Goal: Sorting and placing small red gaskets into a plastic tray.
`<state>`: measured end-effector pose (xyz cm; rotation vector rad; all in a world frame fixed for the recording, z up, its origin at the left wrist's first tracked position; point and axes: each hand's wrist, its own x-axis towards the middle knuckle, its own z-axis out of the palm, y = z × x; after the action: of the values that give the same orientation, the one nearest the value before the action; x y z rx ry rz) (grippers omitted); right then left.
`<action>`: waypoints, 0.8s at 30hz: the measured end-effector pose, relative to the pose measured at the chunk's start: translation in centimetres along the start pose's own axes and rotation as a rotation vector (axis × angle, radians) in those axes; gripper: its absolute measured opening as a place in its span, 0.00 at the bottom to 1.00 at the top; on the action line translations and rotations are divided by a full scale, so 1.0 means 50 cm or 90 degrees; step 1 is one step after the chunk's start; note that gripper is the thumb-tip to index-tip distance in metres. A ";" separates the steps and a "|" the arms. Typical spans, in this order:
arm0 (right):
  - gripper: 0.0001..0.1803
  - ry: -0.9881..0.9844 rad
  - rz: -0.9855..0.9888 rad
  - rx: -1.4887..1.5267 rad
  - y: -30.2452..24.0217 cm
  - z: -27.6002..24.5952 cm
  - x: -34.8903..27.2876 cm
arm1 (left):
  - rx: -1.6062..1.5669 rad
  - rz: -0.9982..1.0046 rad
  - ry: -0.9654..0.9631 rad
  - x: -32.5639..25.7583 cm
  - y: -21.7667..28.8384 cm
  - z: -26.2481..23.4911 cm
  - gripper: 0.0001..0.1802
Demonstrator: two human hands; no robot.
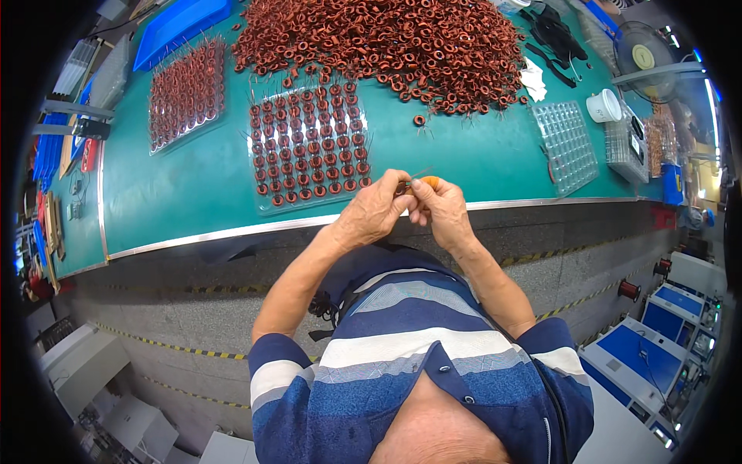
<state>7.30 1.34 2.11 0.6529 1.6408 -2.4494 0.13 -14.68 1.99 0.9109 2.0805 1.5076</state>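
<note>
At the table's front edge my two hands meet in front of my body. My left hand [374,207] is closed, its thumb and fingertips pinching a small copper-wound toroidal coil [401,188]. Thin wire leads stick out from the coil. My right hand [443,210] is closed at the same coil, thumb and forefinger pressed together by its leads; an orange cover [430,182] sits on a finger. The fingers hide most of the coil. Just left of my hands lies a transparent tray [267,203] with rows of upright coils, leads pointing up.
A big heap of loose coils [386,46] covers the table's far middle, and one coil [420,121] lies apart. Another filled tray [158,143] and a blue bin [174,31] are at left. A transparent compartment tray [568,147], a white tub [604,106] and a fan [645,58] stand right.
</note>
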 end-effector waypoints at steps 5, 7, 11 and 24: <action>0.11 -0.078 0.142 0.102 -0.002 -0.031 0.014 | 0.067 0.036 -0.161 0.005 0.005 -0.046 0.14; 0.11 -0.113 0.185 0.136 -0.001 -0.033 0.016 | 0.106 0.049 -0.191 0.006 0.011 -0.059 0.13; 0.10 -0.117 0.223 0.132 0.013 -0.033 0.013 | 0.299 0.171 -0.250 0.001 0.009 -0.065 0.11; 0.11 -0.025 0.034 -0.071 -0.025 -0.002 0.000 | -0.456 -0.111 0.030 -0.046 -0.025 0.036 0.15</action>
<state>6.90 1.95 3.13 0.6204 1.7067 -2.3004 2.60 -15.38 0.14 0.4080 1.4078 1.9711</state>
